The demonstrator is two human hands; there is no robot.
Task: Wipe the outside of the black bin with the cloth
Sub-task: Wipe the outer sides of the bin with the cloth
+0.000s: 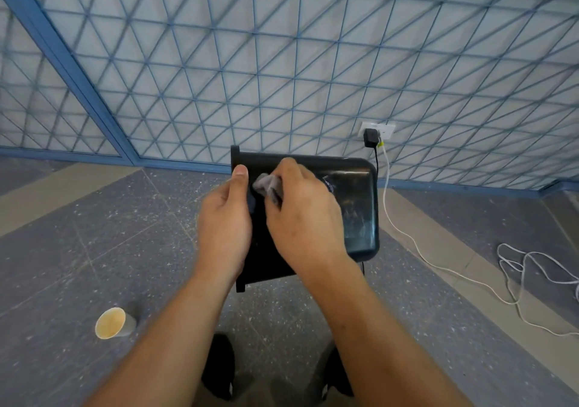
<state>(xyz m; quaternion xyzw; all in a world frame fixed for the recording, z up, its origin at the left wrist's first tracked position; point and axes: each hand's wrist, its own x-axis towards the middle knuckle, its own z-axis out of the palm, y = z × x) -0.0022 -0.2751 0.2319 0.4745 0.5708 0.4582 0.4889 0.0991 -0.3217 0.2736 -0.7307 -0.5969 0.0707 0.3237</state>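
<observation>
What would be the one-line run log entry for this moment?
step: wiping outside | black bin: held off floor | left hand: grips bin edge | right hand: presses cloth on bin | status: ongoing

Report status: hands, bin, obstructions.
Left hand grips black bin edge. Right hand presses cloth on bin's outside. Nothing blocking; paper cup on floor, apart.
</observation>
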